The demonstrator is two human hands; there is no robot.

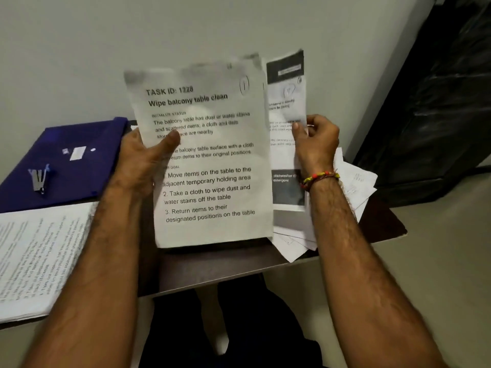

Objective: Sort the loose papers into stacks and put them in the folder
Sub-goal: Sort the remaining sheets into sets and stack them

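Front sheet (210,155) headed "TASK ID: 1228, Wipe balcony table clean", circled "1" top corner, sheet behind (288,181) printed "dishwasher detergent"

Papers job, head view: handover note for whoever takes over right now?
Left hand: holds the sheet headed "Wipe balcony table clean", thumb across its text.
Right hand: pinches a second sheet behind the first.
Both sheets are upright above the table.
Sorted stack lies at the left. Loose pile is at the right, under the right wrist.
Blue folder lies shut at back left, stapler on top.
Done: one stack started.
Left: place both sheets, sort the pile, fill the folder.
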